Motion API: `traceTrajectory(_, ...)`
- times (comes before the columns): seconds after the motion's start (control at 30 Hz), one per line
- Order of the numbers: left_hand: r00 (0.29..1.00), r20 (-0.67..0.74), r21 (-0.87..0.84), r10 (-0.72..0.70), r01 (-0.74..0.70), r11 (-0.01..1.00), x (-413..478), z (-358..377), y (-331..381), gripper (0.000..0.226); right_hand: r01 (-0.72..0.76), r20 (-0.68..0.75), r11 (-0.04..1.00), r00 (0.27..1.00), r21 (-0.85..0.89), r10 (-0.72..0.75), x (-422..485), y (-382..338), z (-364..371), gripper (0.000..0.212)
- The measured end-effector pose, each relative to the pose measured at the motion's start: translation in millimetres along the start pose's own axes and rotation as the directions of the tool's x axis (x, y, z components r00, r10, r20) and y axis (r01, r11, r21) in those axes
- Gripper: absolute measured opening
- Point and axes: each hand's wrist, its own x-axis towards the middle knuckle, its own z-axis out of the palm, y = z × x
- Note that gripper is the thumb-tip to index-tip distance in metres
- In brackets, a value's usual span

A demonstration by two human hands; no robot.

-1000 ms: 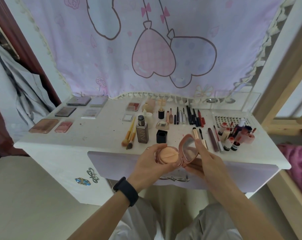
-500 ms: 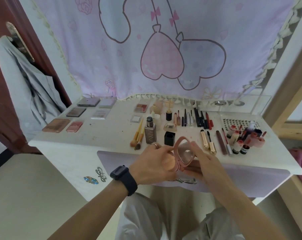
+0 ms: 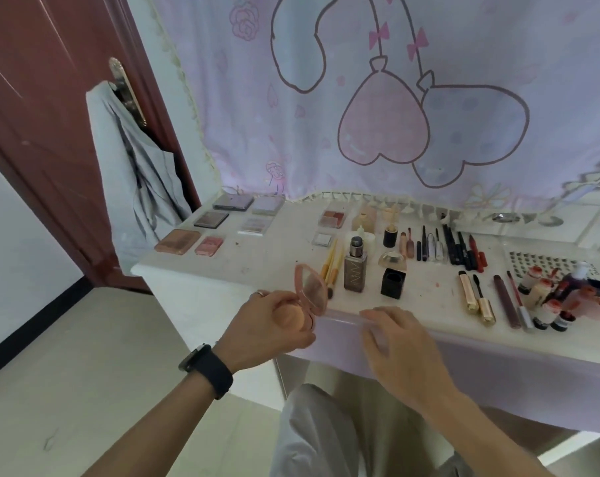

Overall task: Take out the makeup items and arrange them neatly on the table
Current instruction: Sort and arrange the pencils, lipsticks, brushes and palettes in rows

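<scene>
A person's left hand grips an open pink powder compact at the front edge of a white dressing table. The fingers and thumb curl round the compact's base, and its mirrored lid stands upright above the peach puff inside. A black smartwatch sits on that wrist.

The right hand, to the right of the grip, holds nothing. Its fingers are loosely bent over the table's front edge, and motion blur hides whether they touch it.

Just beyond the raised lid lie yellow-handled brushes, with a foundation bottle upright beside them and a black square holder next along to the right. Farther back and right of the grip, dark pencils and liners lie in a row. Well to the right are two gold tubes and a cluster of small red-capped bottles. Beyond the grip and to its left, eyeshadow palettes are set out in two columns. A lilac curtain printed with hearts hangs behind the table.
</scene>
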Motion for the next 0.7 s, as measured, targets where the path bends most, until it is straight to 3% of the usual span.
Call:
traceTrajectory(0.1, 0.994, -0.079, -0.068, -0.077, 0.072, 0.995, 19.4, -19.1, -6.9, 0.046, 0.212, -0.041, 0.939, 0.972, -0.271, -0.232, 5.4, 7.5, 25.0, 0.034)
traceTrajectory(0.23, 0.962, -0.212, 0.045, -0.174, 0.187, 0.981, 55.6, -31.8, -4.7, 0.058, 0.303, -0.073, 0.859, 0.929, -0.413, -0.363, 17.9, 19.1, 46.1, 0.041)
traceTrajectory(0.3, 0.953, -0.216, 0.068, -0.214, 0.233, 0.970, 73.6, -29.4, -0.8, 0.052, 0.331, -0.089, 0.840, 0.911, -0.429, -0.404, 23.4, 28.1, 53.8, 0.038)
traceTrajectory(0.4, 0.960, -0.209, 0.226, -0.189, 0.235, 0.945, 94.7, -14.8, 0.9, 0.019, 0.368, -0.127, 0.830, 0.882, -0.418, -0.454, 24.9, 42.1, 59.7, 0.037)
traceTrajectory(0.57, 0.964, -0.216, 0.368, -0.157, 0.229, 0.901, 118.5, 10.1, -2.4, 0.027, 0.374, -0.162, 0.841, 0.872, -0.391, -0.463, 25.3, 49.2, 64.7, 0.039)
traceTrajectory(0.7, 0.965, -0.215, 0.356, -0.148, 0.219, 0.908, 118.5, 14.8, -1.6, 0.039, 0.356, -0.187, 0.847, 0.872, -0.395, -0.453, 24.2, 47.8, 67.3, 0.040)
